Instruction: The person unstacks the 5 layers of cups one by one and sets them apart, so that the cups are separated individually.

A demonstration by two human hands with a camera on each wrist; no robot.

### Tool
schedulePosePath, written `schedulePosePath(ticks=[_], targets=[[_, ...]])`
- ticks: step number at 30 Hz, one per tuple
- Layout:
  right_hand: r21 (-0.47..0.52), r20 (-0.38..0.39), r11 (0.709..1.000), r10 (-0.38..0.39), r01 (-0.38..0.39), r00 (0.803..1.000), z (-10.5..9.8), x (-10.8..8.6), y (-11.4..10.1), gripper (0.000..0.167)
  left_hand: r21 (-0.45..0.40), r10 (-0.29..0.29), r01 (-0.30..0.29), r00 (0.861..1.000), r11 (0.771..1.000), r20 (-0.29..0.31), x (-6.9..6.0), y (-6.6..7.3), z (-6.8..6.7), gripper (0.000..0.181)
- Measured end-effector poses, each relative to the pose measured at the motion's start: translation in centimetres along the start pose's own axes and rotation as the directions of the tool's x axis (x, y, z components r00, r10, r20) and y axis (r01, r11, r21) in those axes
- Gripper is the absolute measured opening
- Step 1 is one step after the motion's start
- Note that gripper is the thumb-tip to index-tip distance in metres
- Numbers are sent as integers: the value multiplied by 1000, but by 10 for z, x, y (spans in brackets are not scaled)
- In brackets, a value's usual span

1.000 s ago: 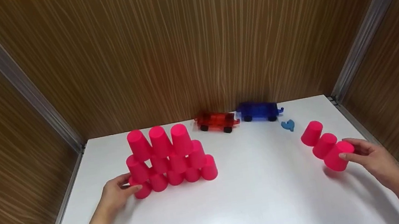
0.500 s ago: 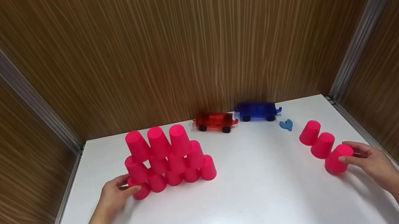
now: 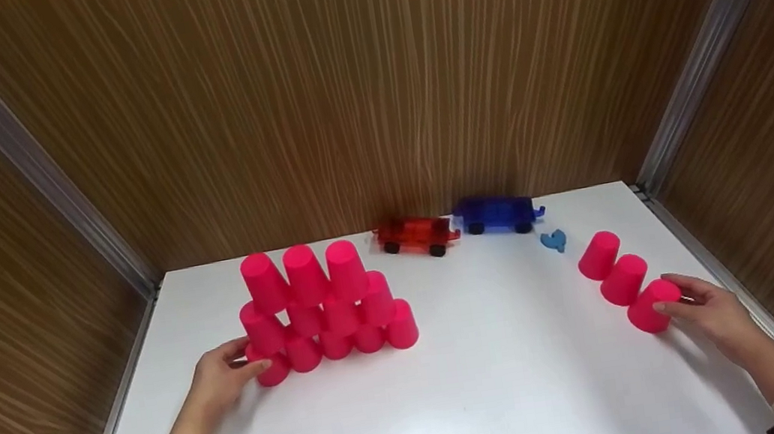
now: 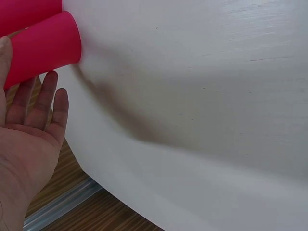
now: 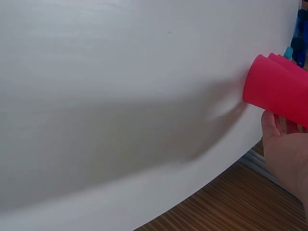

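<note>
On the left of the white table a stepped stack of upside-down pink cups (image 3: 348,317) stands in three layers, with three cups on top. My left hand (image 3: 222,382) is at the bottom layer's leftmost cup (image 4: 45,47), its thumb in front and fingers around the far side. To the right, three more upside-down pink cups form a slanting row. My right hand (image 3: 713,313) holds the nearest cup (image 3: 648,307) of that row between thumb and fingers; this cup (image 5: 275,90) appears to rest on the table. Behind it are the middle cup (image 3: 624,281) and the farthest cup (image 3: 599,256).
A red see-through toy wagon (image 3: 417,235) and a blue one (image 3: 498,213) stand along the back wall. Near the blue wagon lies a small blue piece (image 3: 554,241). Wood-grain panels enclose the table (image 3: 457,389) at the back and both sides.
My right hand has lowered its cup, which hung just over the tabletop, down to the near end of the row. The left hand and the stack have stayed put.
</note>
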State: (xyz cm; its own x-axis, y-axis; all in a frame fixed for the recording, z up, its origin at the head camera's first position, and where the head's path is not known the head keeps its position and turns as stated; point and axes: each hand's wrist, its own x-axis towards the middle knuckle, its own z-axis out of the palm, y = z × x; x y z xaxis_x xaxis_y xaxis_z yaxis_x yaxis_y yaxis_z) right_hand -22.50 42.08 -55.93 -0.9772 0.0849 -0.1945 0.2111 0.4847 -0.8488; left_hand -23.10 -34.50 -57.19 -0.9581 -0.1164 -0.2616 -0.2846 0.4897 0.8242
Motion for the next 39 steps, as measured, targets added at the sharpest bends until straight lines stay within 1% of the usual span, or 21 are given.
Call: schedulePosePath(ticks=[4,7,10,13,16,19,22,26,30,32,35,37,39], targets=[[6,0,1000,-6,6,1000,2,2,-1,88,2,-9,9,1000,1000,3,-1,-3,-1,78],[10,-2,1000,-10,10,1000,2,2,0,87,5,2,-2,1000,1000,8,-1,-4,-1,81],[8,-1,1000,-12,12,1000,2,2,1,87,4,0,0,1000,1000,3,-1,-4,-1,80],[11,0,1000,-13,13,1000,0,2,3,86,-6,15,-15,1000,1000,8,-1,-4,0,77],[14,18,1000,-4,4,1000,-3,2,4,88,-19,16,-16,1000,1000,7,-2,-4,2,74],[24,45,1000,10,-11,999,-8,2,0,92,-20,24,-24,1000,1000,5,-1,-3,2,73],[27,51,1000,6,-7,999,-15,1,-11,94,-13,32,-32,999,999,5,-1,-3,1,73],[15,24,998,-55,55,998,-20,1,-37,90,-1,30,-30,1000,1000,9,1,-2,-1,76],[-1,12,992,-126,126,992,-15,4,-74,85,-3,16,-16,1000,1000,11,0,0,-3,77],[-13,16,988,-156,156,988,-8,6,-96,86,-9,12,-12,1000,1000,10,0,1,-3,75],[-14,35,978,-207,208,978,8,7,-130,87,-14,14,-14,1000,1000,9,1,0,-2,74],[-6,59,968,-251,252,966,21,8,-153,85,-11,18,-17,1000,1000,9,1,0,-2,73],[23,93,956,-292,291,952,36,9,-174,80,-5,22,-22,1000,1000,11,1,0,-2,73]])
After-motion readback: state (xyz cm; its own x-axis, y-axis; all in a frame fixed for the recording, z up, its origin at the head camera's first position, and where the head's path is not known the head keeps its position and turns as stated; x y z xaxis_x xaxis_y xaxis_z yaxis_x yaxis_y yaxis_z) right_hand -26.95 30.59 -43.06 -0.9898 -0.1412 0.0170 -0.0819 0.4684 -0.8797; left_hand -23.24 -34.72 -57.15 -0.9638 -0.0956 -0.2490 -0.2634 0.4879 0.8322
